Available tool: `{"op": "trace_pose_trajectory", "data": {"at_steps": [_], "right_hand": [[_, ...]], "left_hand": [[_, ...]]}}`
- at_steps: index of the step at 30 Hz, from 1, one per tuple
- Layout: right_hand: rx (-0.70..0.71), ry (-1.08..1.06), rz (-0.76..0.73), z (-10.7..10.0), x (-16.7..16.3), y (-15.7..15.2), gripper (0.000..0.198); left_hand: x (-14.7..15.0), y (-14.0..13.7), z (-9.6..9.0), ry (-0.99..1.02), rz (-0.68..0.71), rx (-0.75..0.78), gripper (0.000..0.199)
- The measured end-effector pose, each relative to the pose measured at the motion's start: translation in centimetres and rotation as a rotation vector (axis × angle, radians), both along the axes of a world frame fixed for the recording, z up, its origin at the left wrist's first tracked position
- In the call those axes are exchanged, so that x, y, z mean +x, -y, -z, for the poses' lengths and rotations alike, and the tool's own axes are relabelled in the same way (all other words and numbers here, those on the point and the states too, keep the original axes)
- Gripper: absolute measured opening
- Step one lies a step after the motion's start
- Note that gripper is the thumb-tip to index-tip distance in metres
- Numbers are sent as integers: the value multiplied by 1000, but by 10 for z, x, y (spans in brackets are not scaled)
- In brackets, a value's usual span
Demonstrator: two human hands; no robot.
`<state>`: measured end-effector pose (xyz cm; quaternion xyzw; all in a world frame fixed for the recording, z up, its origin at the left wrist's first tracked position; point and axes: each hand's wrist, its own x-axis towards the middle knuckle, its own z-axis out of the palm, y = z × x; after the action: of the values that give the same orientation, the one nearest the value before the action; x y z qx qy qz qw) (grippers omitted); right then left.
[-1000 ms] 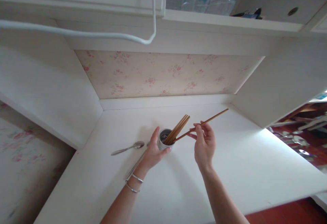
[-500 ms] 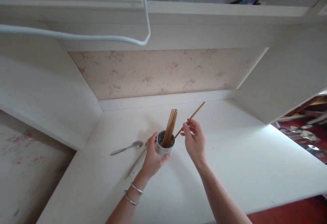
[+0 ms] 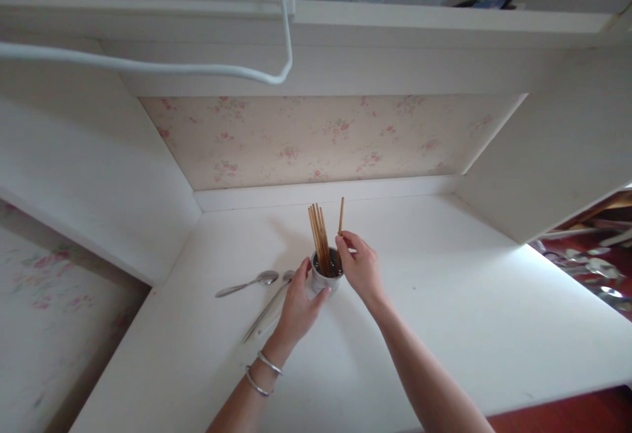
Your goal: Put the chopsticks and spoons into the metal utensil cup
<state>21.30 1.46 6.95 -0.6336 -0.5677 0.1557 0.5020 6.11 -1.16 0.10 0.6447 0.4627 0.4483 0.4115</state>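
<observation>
A whitish-grey cup stands on the white desk, and several wooden chopsticks lean to the left inside it. Around the cup's left and near side, my left hand is closed, holding it. Two silvery bangles circle that wrist. My right hand pinches a single chopstick close to the cup's right rim. This stick is nearly upright, and its lower end is hidden behind my fingers and the rim.
Left of the cup lie a metal spoon, a second long-handled spoon and a white-handled utensil partly behind my left hand. A white cable hangs at the upper left. An overhead shelf holds clear plastic packs.
The single chopstick has swung from a rightward slant to nearly upright as my right hand moved left to the cup. The bundle now leans left instead of right.
</observation>
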Motion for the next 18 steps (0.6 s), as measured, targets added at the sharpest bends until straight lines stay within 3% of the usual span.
{"op": "trace_pose_trajectory", "data": {"at_steps": [8,13,18], "right_hand": [[-63,-3,-4,0,0,2,26],[-68,43,-57,-3,3,3,27],[-71,103,-68,-6,7,0,28]], "left_hand": [[15,4,-20,62,13,-14,79],[16,2,-22,75,19,-38,79],[9,-1,-24,144,122,-69,69]]}}
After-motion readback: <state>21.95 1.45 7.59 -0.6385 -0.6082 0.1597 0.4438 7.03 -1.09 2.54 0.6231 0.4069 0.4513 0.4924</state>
